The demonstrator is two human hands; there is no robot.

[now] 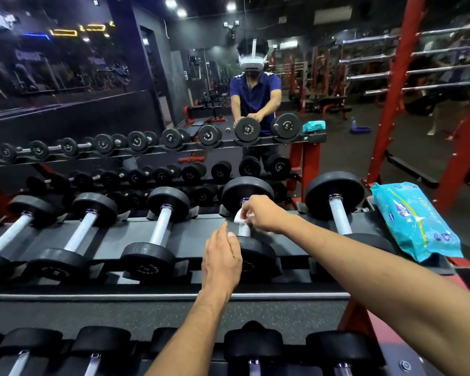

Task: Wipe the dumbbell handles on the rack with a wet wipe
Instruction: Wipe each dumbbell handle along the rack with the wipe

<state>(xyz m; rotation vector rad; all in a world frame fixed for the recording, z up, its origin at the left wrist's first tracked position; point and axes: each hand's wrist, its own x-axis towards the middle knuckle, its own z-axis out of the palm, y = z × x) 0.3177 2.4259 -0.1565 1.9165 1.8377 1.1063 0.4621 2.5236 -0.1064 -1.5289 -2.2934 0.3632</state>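
Observation:
Several black dumbbells with silver handles lie in a row on the top shelf of the rack point(174, 295). My right hand point(263, 214) pinches a white wet wipe point(238, 217) wrapped on the handle of the fourth dumbbell point(255, 256) from the left. My left hand point(221, 257) rests with straight fingers on that dumbbell's near head, steadying it. The handle's lower end point(244, 231) shows below the wipe. Other dumbbell handles point(162, 226) lie bare to the left and right.
A blue wet wipe packet point(414, 219) lies at the shelf's right end beside the last dumbbell point(337, 210). A lower shelf of dumbbells point(255, 346) sits nearest me. A wall mirror behind reflects the rack and a person. A red steel frame point(391, 90) stands at right.

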